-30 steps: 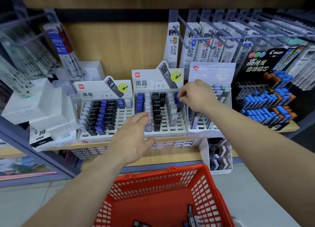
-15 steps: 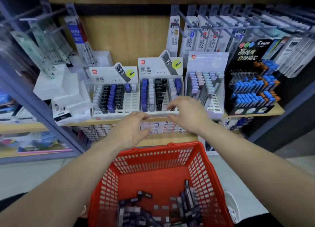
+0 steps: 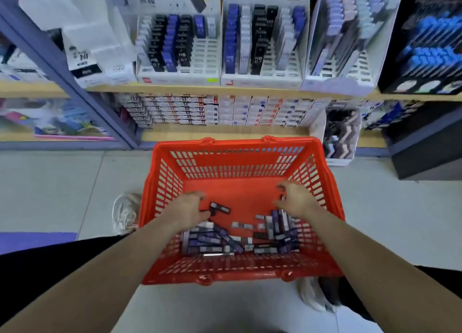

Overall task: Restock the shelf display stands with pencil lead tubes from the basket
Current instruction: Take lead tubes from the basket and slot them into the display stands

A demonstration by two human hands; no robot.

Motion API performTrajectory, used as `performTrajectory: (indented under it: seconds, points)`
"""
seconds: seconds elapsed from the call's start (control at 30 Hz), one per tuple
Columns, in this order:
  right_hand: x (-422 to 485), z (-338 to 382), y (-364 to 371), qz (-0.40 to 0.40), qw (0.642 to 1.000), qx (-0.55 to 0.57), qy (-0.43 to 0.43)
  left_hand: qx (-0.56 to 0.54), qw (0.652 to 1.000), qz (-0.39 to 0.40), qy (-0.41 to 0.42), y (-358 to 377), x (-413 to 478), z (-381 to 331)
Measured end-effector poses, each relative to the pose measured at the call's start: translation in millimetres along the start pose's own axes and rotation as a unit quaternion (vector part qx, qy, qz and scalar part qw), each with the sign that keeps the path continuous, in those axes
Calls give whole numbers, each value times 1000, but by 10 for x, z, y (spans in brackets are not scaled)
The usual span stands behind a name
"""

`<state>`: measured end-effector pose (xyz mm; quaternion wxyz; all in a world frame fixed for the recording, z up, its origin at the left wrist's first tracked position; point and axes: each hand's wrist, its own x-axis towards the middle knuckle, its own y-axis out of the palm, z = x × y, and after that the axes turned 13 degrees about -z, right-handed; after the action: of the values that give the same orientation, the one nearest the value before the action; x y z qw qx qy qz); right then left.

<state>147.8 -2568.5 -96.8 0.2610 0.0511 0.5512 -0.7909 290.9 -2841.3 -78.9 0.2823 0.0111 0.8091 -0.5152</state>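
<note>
A red basket [image 3: 240,155] stands on the floor below me, with several pencil lead tubes [image 3: 220,242] piled at its near end. My left hand [image 3: 187,209] is down inside it, fingers curled on the end of a dark tube [image 3: 221,208] that sticks out to the right. Inside the right half, my right hand [image 3: 298,201] pinches a small dark tube [image 3: 282,197] between thumb and fingers. On the shelf above stand three white display stands: the left [image 3: 178,78], the middle [image 3: 260,81] and the right [image 3: 335,83], each partly filled with tubes.
Flat boxes [image 3: 200,110] are stacked on the lower shelf behind the basket. A black display [image 3: 425,45] with blue items sits at the right, white cartons [image 3: 100,45] at the left. A blue shelf post [image 3: 75,82] slants down left. My shoes [image 3: 125,212] flank the basket.
Both hands have dropped from the shelf's display stands down into the basket and closed on tubes. The view has tilted down toward the floor.
</note>
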Motion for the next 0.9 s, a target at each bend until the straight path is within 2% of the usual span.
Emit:
performTrajectory:
  seconds: [0.1,0.2,0.43,0.53,0.6,0.67,0.73,0.8,0.9]
  points:
    - [29,-235,373,68,996,-9,49,7,999,38,-28,331,121,177]
    - [34,-409,714,96,992,-54,65,18,998,43,-44,560,293,327]
    - [6,-465,1096,40,990,-137,15,28,997,38,-66,1100,447,346]
    - [38,-442,1094,37,998,-58,-12,39,997,3,-66,1236,445,368]
    - [52,-393,1080,22,1000,12,-14,8,998,8,-57,1281,481,369]
    - [49,-368,1084,-17,1000,-10,-15,-16,998,16,-55,1288,510,360]
    - [32,-385,1100,-13,999,-36,30,18,999,12,-31,1286,508,353]
    - [19,-415,1117,30,994,-28,102,51,999,8,-11,1290,489,348]
    - [24,-420,1166,64,990,-42,118,47,999,19,-20,1281,478,329]
